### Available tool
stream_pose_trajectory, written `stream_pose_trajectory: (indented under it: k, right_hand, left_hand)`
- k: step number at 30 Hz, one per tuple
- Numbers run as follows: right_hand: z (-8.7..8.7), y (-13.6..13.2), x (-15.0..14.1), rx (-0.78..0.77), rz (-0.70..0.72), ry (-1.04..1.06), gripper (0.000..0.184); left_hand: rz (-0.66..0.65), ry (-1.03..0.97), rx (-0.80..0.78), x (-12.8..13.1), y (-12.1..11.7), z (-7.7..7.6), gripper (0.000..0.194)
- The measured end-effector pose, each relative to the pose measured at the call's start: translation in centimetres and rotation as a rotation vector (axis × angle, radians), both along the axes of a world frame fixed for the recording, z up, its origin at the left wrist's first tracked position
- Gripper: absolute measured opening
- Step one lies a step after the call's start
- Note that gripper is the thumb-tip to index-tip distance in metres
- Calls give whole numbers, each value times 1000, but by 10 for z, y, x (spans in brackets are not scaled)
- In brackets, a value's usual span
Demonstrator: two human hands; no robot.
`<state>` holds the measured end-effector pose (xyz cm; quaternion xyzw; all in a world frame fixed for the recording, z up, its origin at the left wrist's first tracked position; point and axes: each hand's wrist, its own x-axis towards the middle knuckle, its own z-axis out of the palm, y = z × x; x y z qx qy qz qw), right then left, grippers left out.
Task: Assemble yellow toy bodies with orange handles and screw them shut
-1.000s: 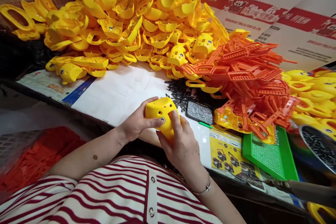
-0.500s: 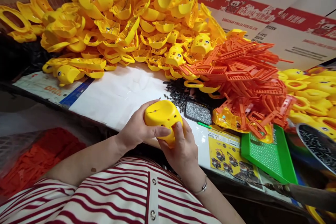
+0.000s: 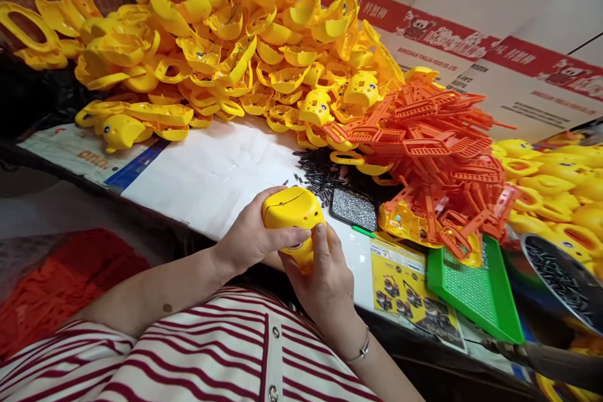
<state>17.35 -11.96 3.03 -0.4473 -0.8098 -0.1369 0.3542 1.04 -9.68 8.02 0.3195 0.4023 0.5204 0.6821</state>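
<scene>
A rounded yellow plastic toy shell (image 3: pixel 289 208) with small dark holes is held above the table's front edge. My left hand (image 3: pixel 252 229) wraps its left side, the thumb laid across the front. From the right, my right hand (image 3: pixel 325 264) grips the lower part, fingertips pressed on its face. A thin dark seam runs over the top of the shell. Beyond it lie small black pins (image 3: pixel 320 173), loose on the white sheet. Just right of the hands is a black tray (image 3: pixel 353 208) full of tiny silvery screws.
Yellow shell halves (image 3: pixel 198 44) are heaped along the back. Orange plastic parts (image 3: pixel 438 132) pile up at right, above a green basket (image 3: pixel 499 301). A metal bowl (image 3: pixel 532 251) holds more black pins. A dark handled tool (image 3: pixel 541 358) juts in at lower right.
Both hands still grip the yellow shell, which has tilted a little, so the seam on top shows longer. The whole view has shifted slightly.
</scene>
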Motion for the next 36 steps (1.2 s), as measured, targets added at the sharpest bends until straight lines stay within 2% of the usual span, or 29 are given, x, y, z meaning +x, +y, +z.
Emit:
stream_pose_trajectory:
  k: [5,7,8,10,13,15,18,23,31,34,36]
  right_hand:
    - [-1,2,-3,41,61,41,87]
    - [3,5,-1,-16,111,125,86]
    - [5,7,2,-90,150,189,87]
    - [12,13,11,-334,253,322,91]
    - [22,23,26,-706,414,415,108]
    - [26,29,31,-805,488,449,112]
    - [28,35,27,-805,537,538,107]
    - [30,41,11,-873,478,696,86]
    - [25,39,7,-932,346,869,76]
    - [21,43,15,-942,332,931,75]
    - [14,44,23,-935,320,995,76]
  left_hand:
    - [-1,20,96,-3,-2,-1,71]
    - [-8,14,99,-4,-2,-1,71]
    - [-28,6,100,-5,-3,-1,71]
    - [-89,-7,124,-7,-3,-2,74]
    - [-162,21,196,-9,-5,-2,81]
    - [-182,48,219,-10,-7,-1,83]
    - [-199,78,203,-12,-6,1,84]
    - [-172,70,125,-12,0,-1,96]
    - [-123,122,90,0,6,-4,81]
    - [-164,271,164,0,14,-10,75]
    - [-198,479,262,-2,16,-14,63]
